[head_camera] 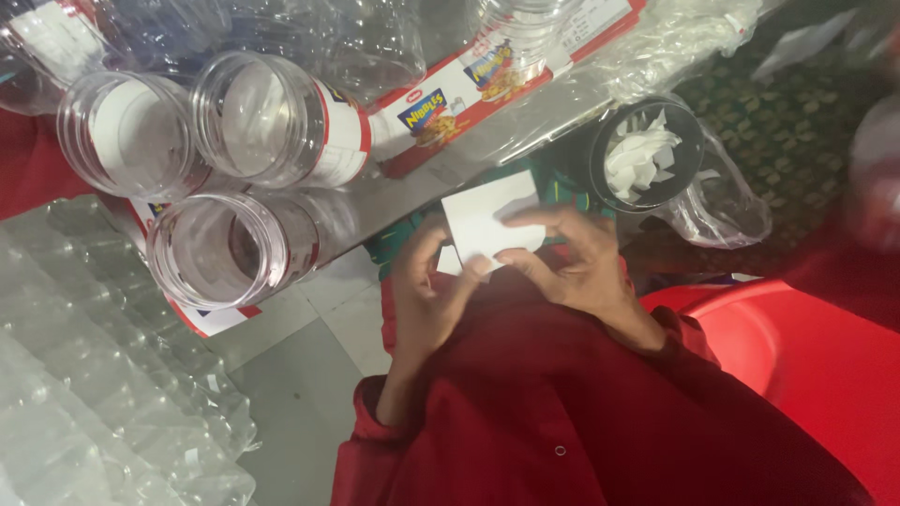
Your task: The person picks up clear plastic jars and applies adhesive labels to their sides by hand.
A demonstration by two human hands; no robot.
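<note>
We count three clear plastic jars lying on their sides with open mouths toward us, one white paper square, two hands, one black container holding white paper scraps, and one red chair.

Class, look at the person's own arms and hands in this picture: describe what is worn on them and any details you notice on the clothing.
Both hands, left hand and right hand, are bare, with no gloves; no rings or watch can be made out. Both arms wear long red sleeves of a plain fabric, loosely creased, ending at the wrists. A small round stud or button sits on the red cloth.
</note>
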